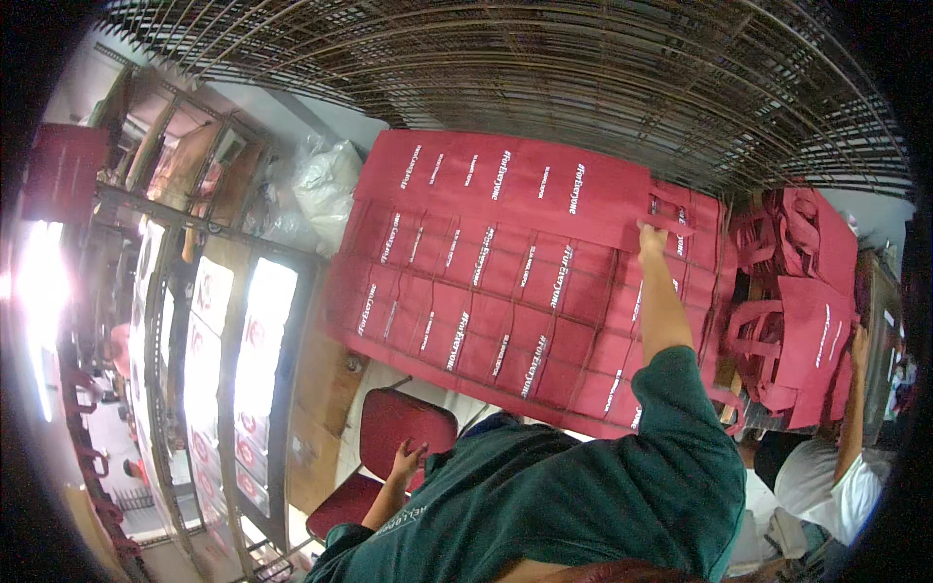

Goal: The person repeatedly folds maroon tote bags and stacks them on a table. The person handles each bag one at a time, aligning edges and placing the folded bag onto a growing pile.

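My right hand reaches far forward, its fingers closed at the handle edge of a red fabric bag. That bag lies at the right end of a long row of red printed fabric pieces. More red pieces lie below it under thin rack wires, their white print showing. My left hand hangs low on the left with its fingers apart and nothing in it, in front of a red chair.
Stacked wire racks hang over the far side. At right, red bags with handles are piled beside a co-worker in a white sleeve. White plastic bags and a rack of printed sheets stand to the left.
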Motion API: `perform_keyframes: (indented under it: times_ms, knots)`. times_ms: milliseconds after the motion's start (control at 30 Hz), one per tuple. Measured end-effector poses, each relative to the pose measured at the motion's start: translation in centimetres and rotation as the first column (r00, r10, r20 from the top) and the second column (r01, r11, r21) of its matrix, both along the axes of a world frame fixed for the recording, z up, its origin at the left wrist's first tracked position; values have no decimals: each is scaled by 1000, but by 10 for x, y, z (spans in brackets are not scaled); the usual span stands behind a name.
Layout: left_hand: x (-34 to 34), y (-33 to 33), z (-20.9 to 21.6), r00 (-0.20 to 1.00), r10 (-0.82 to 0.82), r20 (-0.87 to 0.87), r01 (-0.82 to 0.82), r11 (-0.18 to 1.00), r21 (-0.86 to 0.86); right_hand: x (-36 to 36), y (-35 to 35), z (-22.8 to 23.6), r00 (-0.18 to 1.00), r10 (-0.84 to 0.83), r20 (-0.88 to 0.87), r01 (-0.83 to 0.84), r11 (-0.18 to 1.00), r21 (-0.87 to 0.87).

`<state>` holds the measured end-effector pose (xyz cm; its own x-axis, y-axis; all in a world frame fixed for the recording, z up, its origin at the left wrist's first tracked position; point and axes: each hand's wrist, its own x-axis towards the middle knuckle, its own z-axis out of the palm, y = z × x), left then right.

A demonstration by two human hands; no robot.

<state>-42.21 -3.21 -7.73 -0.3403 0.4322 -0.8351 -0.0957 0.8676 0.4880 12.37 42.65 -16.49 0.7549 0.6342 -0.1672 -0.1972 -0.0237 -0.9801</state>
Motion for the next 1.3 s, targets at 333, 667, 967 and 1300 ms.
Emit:
perform_keyframes:
  times_ms: [333,667,967,1300]
  knots:
    - [-17,-4,-35,992,-7,124,-2,997,78,20,-76,18,923,-354,150,355,935,18]
    - [-83,-28,-177,809,-580,-97,571,736,363,141,-319,164,80,15,997,784,616,-72]
    - [-1,49,-73,831,-556,-17,538,795,282,193,-359,161,95,148,984,743,647,-169]
    - [191,101,18,628,-770,-109,739,546,395,160,-361,334,145,-232,962,30,973,230]
